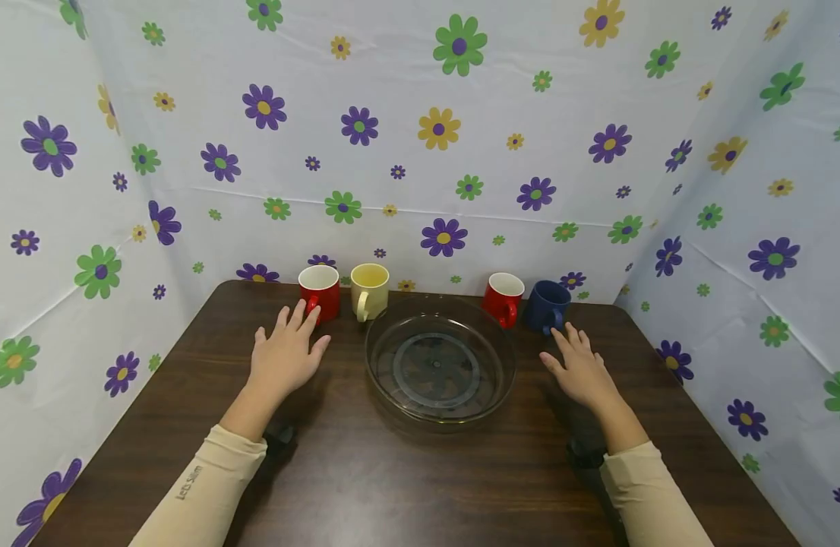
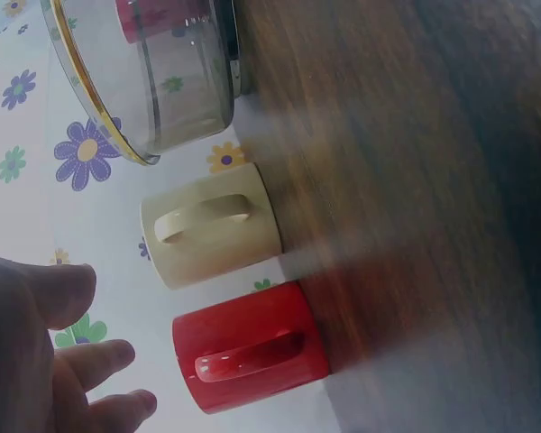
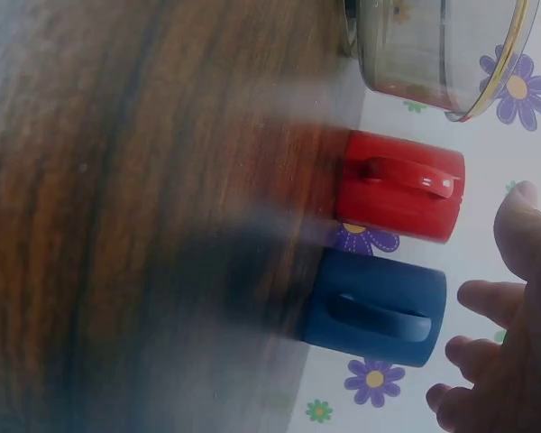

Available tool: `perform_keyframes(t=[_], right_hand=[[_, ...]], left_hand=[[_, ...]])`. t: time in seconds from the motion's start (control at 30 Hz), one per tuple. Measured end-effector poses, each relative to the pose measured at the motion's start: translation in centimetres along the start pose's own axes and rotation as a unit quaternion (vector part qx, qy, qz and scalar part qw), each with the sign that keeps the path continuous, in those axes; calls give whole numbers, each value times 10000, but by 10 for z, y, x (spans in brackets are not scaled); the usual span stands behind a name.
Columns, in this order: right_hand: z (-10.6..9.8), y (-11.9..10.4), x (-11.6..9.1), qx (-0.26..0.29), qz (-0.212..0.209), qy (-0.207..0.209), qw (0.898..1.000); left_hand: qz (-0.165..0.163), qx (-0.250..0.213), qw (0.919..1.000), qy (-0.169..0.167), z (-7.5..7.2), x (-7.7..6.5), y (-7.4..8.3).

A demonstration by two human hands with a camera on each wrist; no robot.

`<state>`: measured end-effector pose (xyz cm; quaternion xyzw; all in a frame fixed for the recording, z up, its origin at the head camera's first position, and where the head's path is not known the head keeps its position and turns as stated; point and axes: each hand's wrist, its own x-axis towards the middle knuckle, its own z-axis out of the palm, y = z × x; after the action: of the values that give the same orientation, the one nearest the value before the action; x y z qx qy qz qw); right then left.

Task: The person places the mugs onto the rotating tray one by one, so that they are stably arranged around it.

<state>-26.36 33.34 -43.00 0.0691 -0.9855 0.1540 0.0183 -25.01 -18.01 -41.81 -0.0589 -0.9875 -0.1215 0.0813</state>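
My left hand (image 1: 287, 357) hovers with spread fingers just in front of a red mug (image 1: 329, 298) at the back left; nothing is in its grasp. Beside that mug stands a cream-yellow mug (image 1: 371, 292), its handle facing me. On the other side, my right hand (image 1: 584, 372) reaches toward a dark blue mug (image 1: 547, 302), fingers extended and holding nothing. A second red mug (image 3: 406, 171) stands left of the blue one. Between the two pairs of mugs sits a round, clear glass bowl (image 1: 437, 414). All the mugs are upright; whether fingertips touch any mug is unclear.
The dark wooden table (image 1: 420, 486) carries everything. White cloth with printed flowers (image 1: 393, 76) encloses its back and both sides, close behind the mugs. Dark straps or devices sit at both wrists.
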Motion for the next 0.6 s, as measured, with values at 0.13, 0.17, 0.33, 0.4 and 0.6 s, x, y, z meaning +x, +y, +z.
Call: perform_keyframes(t=[0.13, 0.17, 0.33, 0.4, 0.6], right_hand=[[0, 0, 1, 24, 14, -34, 10000], [0, 0, 1, 32, 19, -45, 10000], [-1, 0, 1, 50, -33, -49, 10000], [0, 0, 1, 73, -74, -34, 9999], [0, 6, 3, 375, 69, 100, 9992]], left_hand=[[-9, -10, 10000, -9, 1, 0, 2], [-6, -16, 10000, -3, 1, 0, 2], [102, -93, 9999, 81, 2, 0, 4], [177, -130, 9996, 163, 2, 1, 5], [311, -295, 9981, 437, 3, 1, 9]])
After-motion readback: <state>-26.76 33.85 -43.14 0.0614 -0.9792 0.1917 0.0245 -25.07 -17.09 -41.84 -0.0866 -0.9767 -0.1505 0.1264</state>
